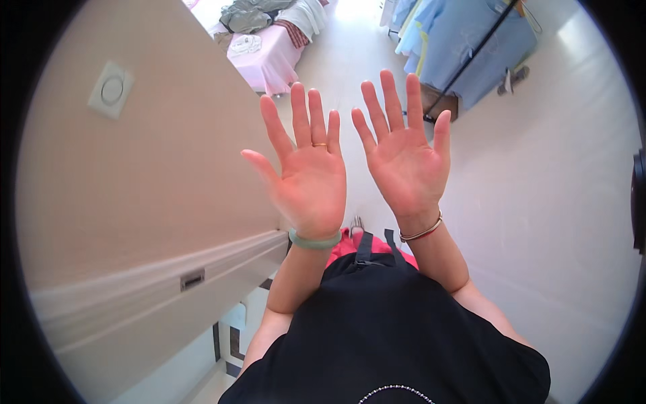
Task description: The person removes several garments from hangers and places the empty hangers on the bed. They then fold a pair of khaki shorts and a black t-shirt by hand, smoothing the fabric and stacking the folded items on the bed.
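Note:
Both my hands are raised in front of me with the palms turned up and the fingers spread, and neither holds anything. My left hand point(311, 172) has a thin gold-coloured ring point(319, 145) on one finger and a pale green bangle point(314, 240) at its wrist. Beside it, with a gap between them, is my right hand point(408, 165). A thin bracelet point(422, 230) with some red circles the right wrist. Below the hands lies my black top point(417, 330), with dark straps point(364, 248) over something bright pink.
A beige wall with a white round-dial switch point(112, 89) stands close on my left, above a door frame with a metal latch plate point(192, 279). Ahead is a bed with a pink cover point(269, 57) and piled clothes. Blue garments point(464, 47) hang on a dark rack at far right.

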A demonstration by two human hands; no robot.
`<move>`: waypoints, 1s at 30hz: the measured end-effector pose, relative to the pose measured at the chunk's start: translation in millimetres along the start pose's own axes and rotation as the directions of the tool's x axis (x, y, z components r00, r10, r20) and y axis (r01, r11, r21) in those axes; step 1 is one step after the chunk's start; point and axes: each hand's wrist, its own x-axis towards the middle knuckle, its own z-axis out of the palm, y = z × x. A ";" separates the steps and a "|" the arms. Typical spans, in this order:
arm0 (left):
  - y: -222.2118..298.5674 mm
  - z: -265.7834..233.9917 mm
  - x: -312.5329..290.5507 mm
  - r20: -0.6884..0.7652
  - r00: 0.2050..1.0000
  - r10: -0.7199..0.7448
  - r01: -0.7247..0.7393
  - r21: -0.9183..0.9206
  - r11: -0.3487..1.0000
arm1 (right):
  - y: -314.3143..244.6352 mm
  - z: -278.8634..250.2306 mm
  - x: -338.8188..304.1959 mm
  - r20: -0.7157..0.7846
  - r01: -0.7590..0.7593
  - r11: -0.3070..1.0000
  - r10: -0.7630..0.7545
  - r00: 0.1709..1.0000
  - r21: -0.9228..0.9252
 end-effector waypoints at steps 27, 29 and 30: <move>-170.3 -147.7 733.9 -0.049 0.999 -0.023 0.027 0.076 0.997 | -95.4 -122.4 747.2 -0.047 -0.004 0.995 0.008 0.999 0.097; -181.1 -166.9 783.4 -0.064 0.998 0.011 -0.006 0.076 0.997 | -97.8 -137.5 802.2 -0.069 -0.044 0.997 0.049 0.996 0.064; -185.7 -176.2 806.6 -0.073 0.997 0.031 -0.025 0.086 0.996 | -97.9 -145.6 830.2 -0.065 -0.072 0.994 0.077 0.995 0.079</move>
